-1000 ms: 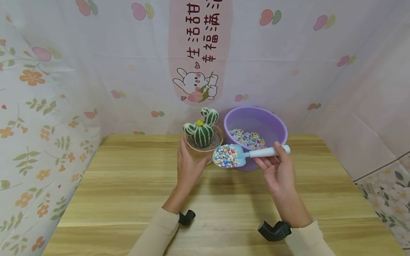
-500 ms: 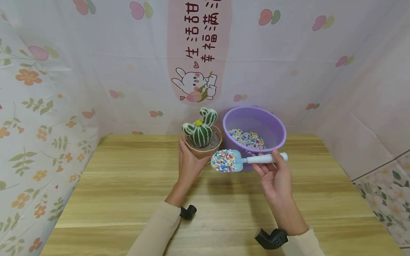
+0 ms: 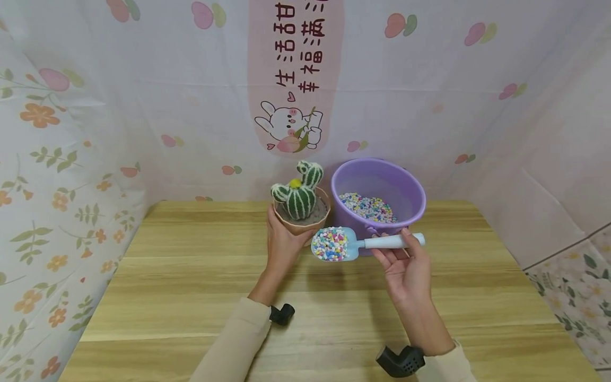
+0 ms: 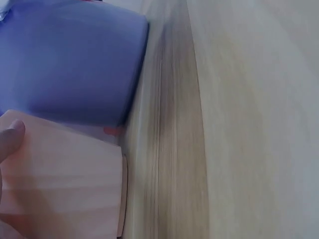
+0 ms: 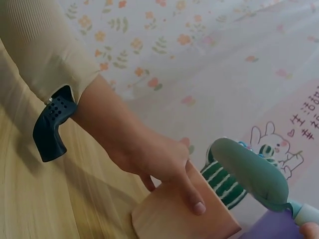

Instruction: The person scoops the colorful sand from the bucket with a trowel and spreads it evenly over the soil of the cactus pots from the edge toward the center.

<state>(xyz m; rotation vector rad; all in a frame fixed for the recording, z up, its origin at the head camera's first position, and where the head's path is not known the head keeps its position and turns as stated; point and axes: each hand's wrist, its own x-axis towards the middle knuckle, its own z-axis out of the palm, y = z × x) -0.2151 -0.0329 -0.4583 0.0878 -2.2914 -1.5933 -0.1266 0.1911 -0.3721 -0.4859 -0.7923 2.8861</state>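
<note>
- Left hand [image 3: 281, 241] and right hand [image 3: 406, 265], set apart, work above a wood-grain table [image 3: 200, 276]; the left is wrapped around a peach-coloured pot [image 5: 172, 214], its thumb against the near wall.
- Pinched by its pale handle between the right thumb and fingers, a light-blue scoop [image 3: 353, 245] is raised above the tabletop, loaded with multicoloured pellets [image 3: 330, 244].
- Its tip points toward the pot, near the left thumb; whether the two touch cannot be told.
- Green knitted cactus [image 3: 300, 204], striped in white and topped with a yellow tuft, sits upright in the pot on a grey-brown fill.
- Just beside the pot, on the right hand's side, stands a purple bucket [image 3: 347, 216] with more pellets inside.
- Behind, a pale curtain [image 3: 200, 106] carries a printed rabbit and dark red lettering; beige sleeves [image 3: 234, 339] cover both forearms.
</note>
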